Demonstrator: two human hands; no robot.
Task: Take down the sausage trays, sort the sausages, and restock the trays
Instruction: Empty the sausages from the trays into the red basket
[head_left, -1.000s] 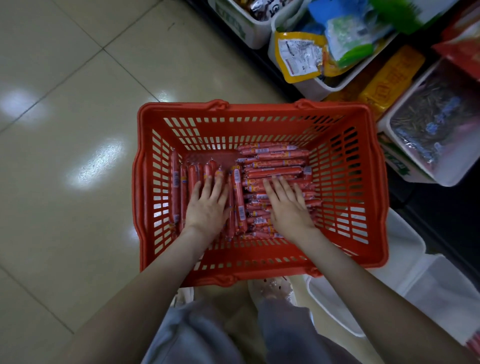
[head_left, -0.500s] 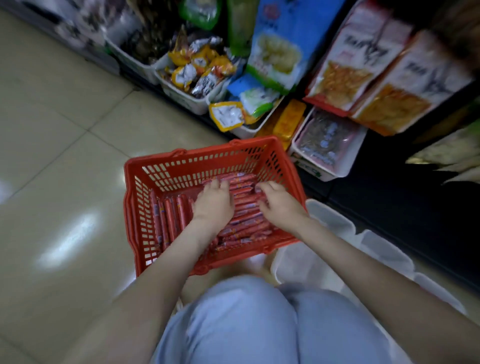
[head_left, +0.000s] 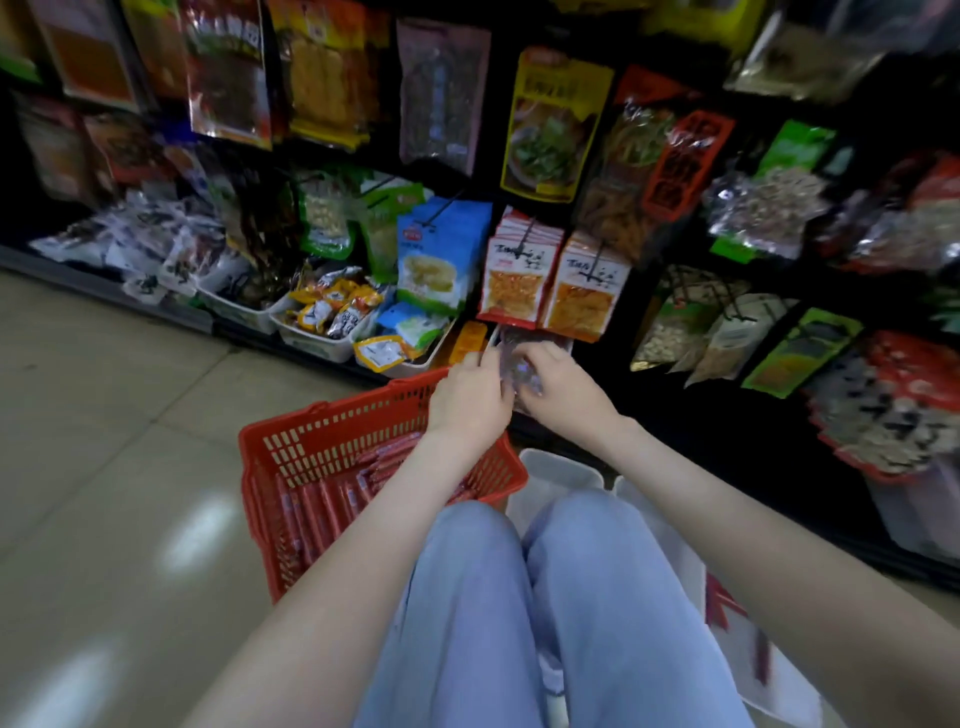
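Left hand (head_left: 467, 397) and right hand (head_left: 563, 395) are meeting, fingers curling, at the near rim of a white shelf tray (head_left: 563, 344), their grip being too blurred to tell, while the sausages (head_left: 322, 501) are lying in the red basket (head_left: 322, 415) on the floor.

Orange snack bags (head_left: 519, 283) hang just above the right grip (head_left: 563, 395). A blue bag (head_left: 434, 265) hangs above and left of the left grip (head_left: 467, 397).

Your basket (head_left: 332, 441) is red with a slotted grid pattern, holding red sausages (head_left: 387, 465); just right of it sit white trays (head_left: 560, 467), beyond it a blue-and-yellow packet (head_left: 435, 260), beneath it beige floor tiles (head_left: 104, 467)
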